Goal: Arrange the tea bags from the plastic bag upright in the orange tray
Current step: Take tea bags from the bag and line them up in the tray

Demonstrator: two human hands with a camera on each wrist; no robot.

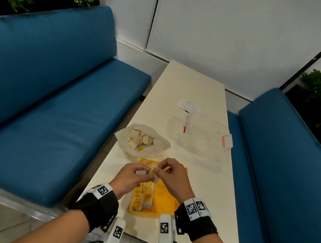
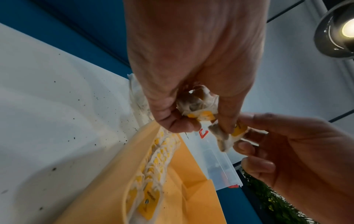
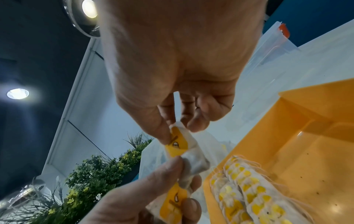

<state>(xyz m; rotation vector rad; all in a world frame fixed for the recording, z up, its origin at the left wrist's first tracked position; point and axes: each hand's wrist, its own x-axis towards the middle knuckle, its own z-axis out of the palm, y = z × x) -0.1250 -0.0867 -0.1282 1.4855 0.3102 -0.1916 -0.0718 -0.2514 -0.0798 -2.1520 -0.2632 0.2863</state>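
Above the tray (image 1: 167,199), the left hand (image 1: 132,177) keeps spare tea bags (image 1: 141,172) bunched in its curled fingers; the right hand (image 1: 171,175) pinches one bag (image 1: 155,174) by its top, probably to drop it upright. The plastic bag (image 1: 142,140) (open, more bags inside) lies at 12 o'clock of the tray, near for refills.

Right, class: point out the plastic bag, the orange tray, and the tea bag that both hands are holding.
plastic bag (image 1: 155,150): head view, on its clear right side wall.
orange tray (image 1: 166,197): head view, on the bare floor of its right part.
tea bag (image 1: 155,174): head view, on its yellow tag between the hands.
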